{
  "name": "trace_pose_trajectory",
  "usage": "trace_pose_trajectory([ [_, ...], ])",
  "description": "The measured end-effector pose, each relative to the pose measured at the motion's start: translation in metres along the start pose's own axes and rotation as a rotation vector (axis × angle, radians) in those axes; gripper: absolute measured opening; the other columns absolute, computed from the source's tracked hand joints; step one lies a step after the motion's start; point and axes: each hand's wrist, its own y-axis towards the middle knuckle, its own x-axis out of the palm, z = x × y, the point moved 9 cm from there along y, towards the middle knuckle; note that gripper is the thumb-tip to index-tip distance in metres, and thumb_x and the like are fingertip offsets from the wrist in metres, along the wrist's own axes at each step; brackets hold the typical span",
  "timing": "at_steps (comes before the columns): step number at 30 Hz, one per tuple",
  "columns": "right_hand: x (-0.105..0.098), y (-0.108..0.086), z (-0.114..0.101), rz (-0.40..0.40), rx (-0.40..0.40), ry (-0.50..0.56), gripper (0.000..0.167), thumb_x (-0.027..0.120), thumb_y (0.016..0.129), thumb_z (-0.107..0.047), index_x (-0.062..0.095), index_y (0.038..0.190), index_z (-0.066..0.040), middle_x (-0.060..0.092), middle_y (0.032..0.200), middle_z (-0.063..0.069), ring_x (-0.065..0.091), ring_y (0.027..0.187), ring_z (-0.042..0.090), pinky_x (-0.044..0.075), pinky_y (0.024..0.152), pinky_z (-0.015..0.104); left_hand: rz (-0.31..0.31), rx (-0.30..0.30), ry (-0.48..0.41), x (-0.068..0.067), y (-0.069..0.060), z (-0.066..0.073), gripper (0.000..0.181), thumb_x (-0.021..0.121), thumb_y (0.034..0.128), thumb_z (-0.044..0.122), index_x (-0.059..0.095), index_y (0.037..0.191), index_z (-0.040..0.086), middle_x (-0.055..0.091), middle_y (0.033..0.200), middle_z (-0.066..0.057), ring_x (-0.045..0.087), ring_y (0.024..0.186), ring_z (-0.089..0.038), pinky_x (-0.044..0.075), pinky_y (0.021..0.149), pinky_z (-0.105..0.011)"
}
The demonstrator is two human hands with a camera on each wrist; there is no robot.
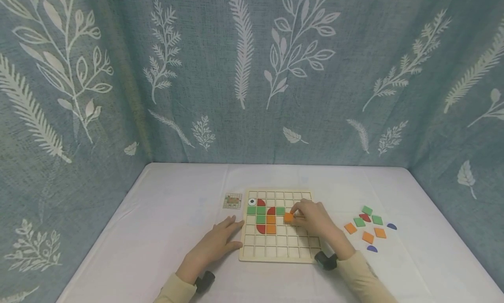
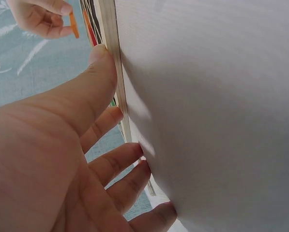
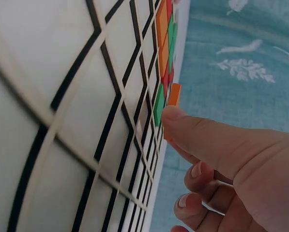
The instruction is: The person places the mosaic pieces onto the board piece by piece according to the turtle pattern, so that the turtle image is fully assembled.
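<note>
The orange tile is pinched between the thumb and fingers of the right hand, its other fingers curled in. The tile is held just above the board, beside a green square set in the grid.

In the board's upper left part lie an eye disc with a red quarter next to it, then more green squares, two more red quarters and a column of two orange squares.

The left hand lies at the board's left edge, fingers straight and apart with nothing in their hold, thumb tip touching the edge.

A small card with a printed picture lies left of the board, near its top corner. Well off to the right, loose pieces are scattered on the white worktop: three green, three orange, one red and two blue half-discs. Behind hangs a blue-green curtain with white leaves.
</note>
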Motion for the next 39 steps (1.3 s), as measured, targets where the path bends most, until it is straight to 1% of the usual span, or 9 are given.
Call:
trace_pose_trajectory([
  [4,0.005,0.002,-0.005,-0.003,-0.016,0.001,0.017,0.076,0.077,-0.023,0.069,0.091,-0.015,0.054,0.073,-0.008,0.046,0.066,0.008,0.037,0.067,0.031,-0.002,0.008,-0.002,-0.001,0.000,0.001,0.062,0.064,0.0823,0.037,0.047,0.136,0.011,0.035,0.146,-0.019,0.028,0.136,-0.037,0.023,0.110,-0.057],
  [8,0.010,0.004,-0.008,0.000,-0.034,0.001,0.017,0.076,0.076,-0.019,0.069,0.090,-0.014,0.060,0.081,-0.006,0.051,0.070,0.008,0.039,0.071,0.033,-0.004,0.016,-0.008,-0.002,0.000,0.002,0.061,0.064,0.0829,0.036,0.047,0.136,0.010,0.035,0.146,-0.020,0.028,0.136,-0.037,0.022,0.110,-0.058],
  [13,0.012,0.006,-0.014,-0.005,-0.062,-0.016,0.019,0.077,0.076,-0.017,0.069,0.092,-0.011,0.058,0.078,-0.005,0.047,0.066,0.009,0.037,0.067,0.031,-0.004,0.019,-0.002,-0.002,0.000,0.002,0.062,0.064,0.0826,0.036,0.047,0.136,0.010,0.034,0.146,-0.020,0.028,0.136,-0.037,0.023,0.110,-0.058],
  [18,0.013,0.007,-0.017,0.000,-0.085,-0.051,0.019,0.077,0.076,-0.021,0.069,0.091,-0.012,0.060,0.080,-0.004,0.051,0.068,0.010,0.038,0.066,0.030,-0.003,0.017,0.003,-0.002,0.000,0.002,0.062,0.064,0.0823,0.037,0.047,0.136,0.010,0.035,0.146,-0.020,0.028,0.136,-0.037,0.023,0.110,-0.058],
  [21,0.014,0.008,-0.017,0.001,-0.090,-0.062,0.019,0.078,0.075,-0.023,0.069,0.090,-0.014,0.060,0.080,-0.005,0.050,0.068,0.009,0.037,0.066,0.029,0.000,0.018,0.006,-0.002,0.000,0.003,0.062,0.064,0.0821,0.036,0.047,0.136,0.010,0.035,0.145,-0.020,0.028,0.136,-0.037,0.023,0.110,-0.058],
  [24,0.015,0.008,-0.017,0.004,-0.096,-0.059,0.019,0.078,0.074,-0.024,0.070,0.089,-0.016,0.057,0.076,-0.007,0.046,0.066,0.008,0.035,0.065,0.028,0.003,0.019,0.009,-0.002,0.001,0.003,0.062,0.064,0.0823,0.036,0.047,0.136,0.010,0.035,0.145,-0.020,0.028,0.136,-0.037,0.024,0.110,-0.058],
  [29,0.015,0.008,-0.017,0.011,-0.102,-0.060,0.018,0.078,0.074,-0.024,0.070,0.089,-0.018,0.055,0.073,-0.008,0.045,0.065,0.007,0.034,0.063,0.027,0.005,0.012,0.010,-0.002,0.001,0.002,0.062,0.065,0.0821,0.036,0.048,0.135,0.010,0.035,0.145,-0.019,0.028,0.136,-0.037,0.024,0.110,-0.058],
  [35,0.014,0.005,-0.012,0.005,-0.081,-0.037,0.018,0.078,0.075,-0.021,0.070,0.091,-0.018,0.054,0.075,-0.008,0.047,0.068,0.008,0.039,0.064,0.029,0.001,0.002,0.010,-0.002,0.001,0.002,0.062,0.065,0.0817,0.037,0.048,0.135,0.011,0.035,0.146,-0.019,0.028,0.136,-0.036,0.024,0.110,-0.057],
  [39,0.012,0.002,-0.008,0.004,-0.077,-0.013,0.018,0.077,0.075,-0.019,0.070,0.092,-0.017,0.054,0.075,-0.008,0.046,0.067,0.007,0.041,0.061,0.025,0.000,0.003,0.004,-0.002,0.000,0.002,0.062,0.064,0.0818,0.036,0.047,0.136,0.010,0.035,0.146,-0.019,0.028,0.136,-0.036,0.024,0.110,-0.057],
])
